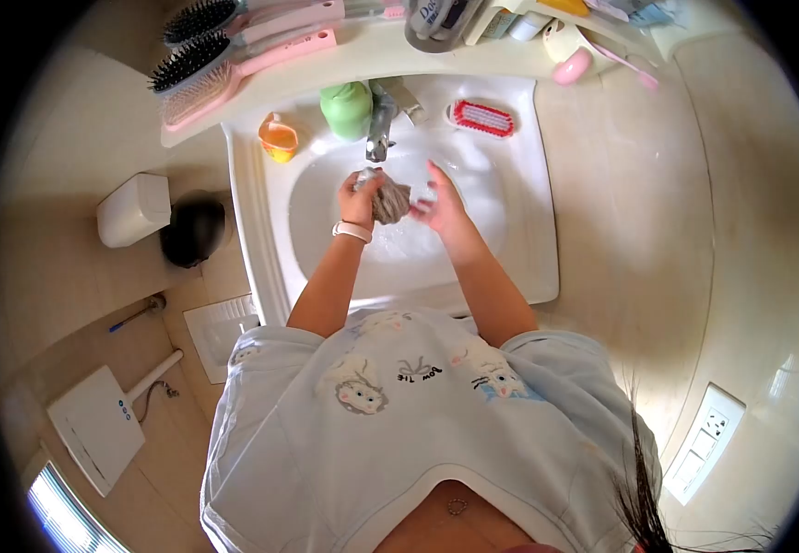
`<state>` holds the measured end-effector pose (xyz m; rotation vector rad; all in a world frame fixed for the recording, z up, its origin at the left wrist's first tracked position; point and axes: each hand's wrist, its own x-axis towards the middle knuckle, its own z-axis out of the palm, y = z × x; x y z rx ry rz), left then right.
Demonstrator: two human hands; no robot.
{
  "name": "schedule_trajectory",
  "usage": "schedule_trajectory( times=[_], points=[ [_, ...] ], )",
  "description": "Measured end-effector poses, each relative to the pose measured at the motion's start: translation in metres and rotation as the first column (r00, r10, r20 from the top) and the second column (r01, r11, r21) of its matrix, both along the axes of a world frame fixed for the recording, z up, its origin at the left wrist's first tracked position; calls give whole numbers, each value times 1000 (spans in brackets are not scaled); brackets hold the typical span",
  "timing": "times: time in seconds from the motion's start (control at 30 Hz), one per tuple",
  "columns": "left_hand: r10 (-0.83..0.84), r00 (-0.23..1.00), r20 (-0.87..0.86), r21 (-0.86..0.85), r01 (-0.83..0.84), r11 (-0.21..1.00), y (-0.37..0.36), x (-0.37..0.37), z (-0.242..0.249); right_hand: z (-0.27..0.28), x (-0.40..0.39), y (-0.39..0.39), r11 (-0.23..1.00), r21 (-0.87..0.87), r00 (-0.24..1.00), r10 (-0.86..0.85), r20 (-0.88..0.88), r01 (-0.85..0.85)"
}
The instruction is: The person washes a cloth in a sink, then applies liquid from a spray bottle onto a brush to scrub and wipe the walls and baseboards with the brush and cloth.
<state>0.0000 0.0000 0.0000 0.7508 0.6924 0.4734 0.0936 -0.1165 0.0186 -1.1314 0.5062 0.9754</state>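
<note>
Over the white sink basin [326, 230], my left hand [357, 201] grips a wet, bunched grey-brown cloth [390, 203], just below the metal faucet [380, 129]. A white band circles my left wrist. My right hand [440, 201] is to the right of the cloth, slightly blurred, with its fingers apart and nothing held. A narrow gap seems to separate its fingertips from the cloth. Water and some foam show in the basin beneath both hands.
A green bottle [346, 111] and an orange-yellow cup [278, 138] stand on the sink's back left edge. A red-rimmed brush [483, 119] lies at the back right. Hairbrushes [199, 83] and toiletries line the shelf [363, 66] behind.
</note>
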Motion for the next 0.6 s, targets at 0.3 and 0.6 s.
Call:
schedule_trajectory(
  times=[0.3,0.6],
  points=[
    [356,908,-222,12,-362,932,-36,-14,20,-49,-50,37,942,58,935,-319,-152,331],
    [-137,979,-150,-633,12,774,15,-16,21,21,-60,46,939,-339,149,328,933,59]
  ],
)
